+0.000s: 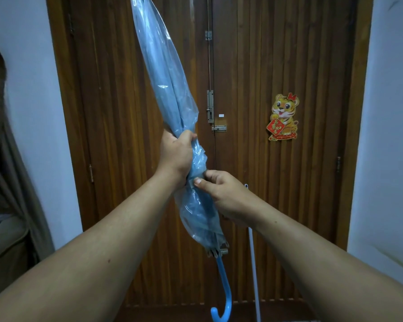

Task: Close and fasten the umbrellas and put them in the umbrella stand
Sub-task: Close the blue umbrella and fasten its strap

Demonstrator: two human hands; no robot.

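Observation:
A folded light-blue translucent umbrella (165, 73) slants from the top centre down to a blue hooked handle (226, 296) near the bottom edge. My left hand (176, 155) is wrapped around the bunched canopy at mid-length. Just below it, my right hand (223, 194) pinches the canopy folds between thumb and fingers. The rib tips (216, 251) hang loose above the handle. No umbrella stand is in view.
A dark wooden double door (254, 66) with metal latches (210, 106) fills the background, with a tiger sticker (283, 117) on its right leaf. A thin white pole (254, 263) leans by the door. White walls flank both sides; a curtain (12, 182) hangs at left.

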